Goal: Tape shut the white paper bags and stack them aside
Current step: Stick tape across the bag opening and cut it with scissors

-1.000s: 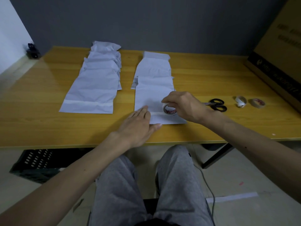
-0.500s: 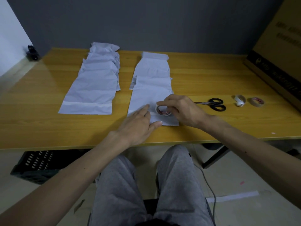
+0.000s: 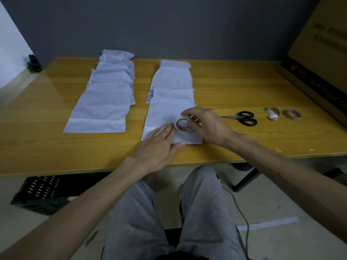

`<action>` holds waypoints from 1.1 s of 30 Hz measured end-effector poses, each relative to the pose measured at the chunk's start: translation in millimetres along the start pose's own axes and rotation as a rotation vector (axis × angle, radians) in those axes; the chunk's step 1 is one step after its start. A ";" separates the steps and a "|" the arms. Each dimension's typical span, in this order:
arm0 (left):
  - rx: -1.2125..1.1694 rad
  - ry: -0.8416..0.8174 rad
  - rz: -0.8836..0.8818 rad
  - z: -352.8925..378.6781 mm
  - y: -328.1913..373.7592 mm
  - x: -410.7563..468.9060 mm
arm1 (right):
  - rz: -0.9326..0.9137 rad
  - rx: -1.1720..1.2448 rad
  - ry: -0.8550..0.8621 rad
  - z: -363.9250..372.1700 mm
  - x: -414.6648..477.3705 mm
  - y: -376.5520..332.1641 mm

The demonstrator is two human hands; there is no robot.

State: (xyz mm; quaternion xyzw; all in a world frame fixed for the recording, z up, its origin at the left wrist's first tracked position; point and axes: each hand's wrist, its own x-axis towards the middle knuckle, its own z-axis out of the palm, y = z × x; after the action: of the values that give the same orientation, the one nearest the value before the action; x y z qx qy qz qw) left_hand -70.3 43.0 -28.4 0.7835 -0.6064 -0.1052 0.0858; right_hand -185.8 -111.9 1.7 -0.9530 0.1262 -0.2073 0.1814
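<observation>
Seated person at a wooden table, seen from the head camera. The landmark is the front bag, the nearest white paper bag of an overlapping row that runs away from the person. The left hand lies flat on this bag's near edge, fingers straight and together, pressing the paper down. The right hand curls its fingers and thumb round a tape roll, which stands on edge on the bag's near right part, just beside the left fingertips. To the left of the front bag, well apart, lies a second row of bags, its nearest one crossed by a tape strip. To the right of the front bag lie black-handled scissors, then a crumpled tape core and a brown tape roll.
</observation>
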 end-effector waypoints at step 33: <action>0.032 -0.095 0.019 -0.8 3.4 14.4 | -0.076 -0.035 -0.025 -8.5 3.9 7.4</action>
State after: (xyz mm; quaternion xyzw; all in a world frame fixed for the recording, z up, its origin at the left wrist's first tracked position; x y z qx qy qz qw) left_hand -69.8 28.2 -27.6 0.7731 -0.6188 -0.1317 0.0453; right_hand -187.4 -122.3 7.4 -0.9627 0.0912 -0.2000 0.1581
